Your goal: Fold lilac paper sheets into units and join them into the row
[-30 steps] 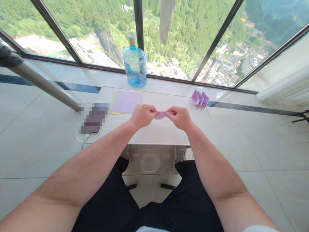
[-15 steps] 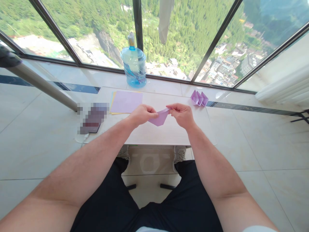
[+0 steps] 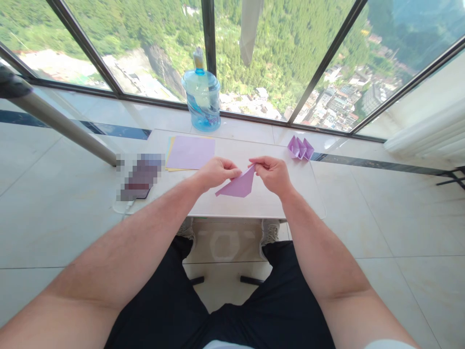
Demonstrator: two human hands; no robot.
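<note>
Left hand (image 3: 215,172) pinches folded purple paper (image 3: 238,186) along one edge, right hand (image 3: 272,174) its upper corner.

bright daylight | source: windows (image 3: 276,43) | reflections: floor (image 3: 223,243) | wide-angle edge stretch | phone (image 3: 140,177) pixelated

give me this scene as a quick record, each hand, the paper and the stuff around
left hand: thumb and fingers pinch the upper edge of the folded purple paper
right hand: fingers at the paper's upper right corner
paper position: slanting, between the hands
flat sheets: purple on top, yellow and light blue edges showing
folded purple pieces: near far right corner of the white table
device: left side, mostly pixelated
blue bottle: beyond table, by window
</note>
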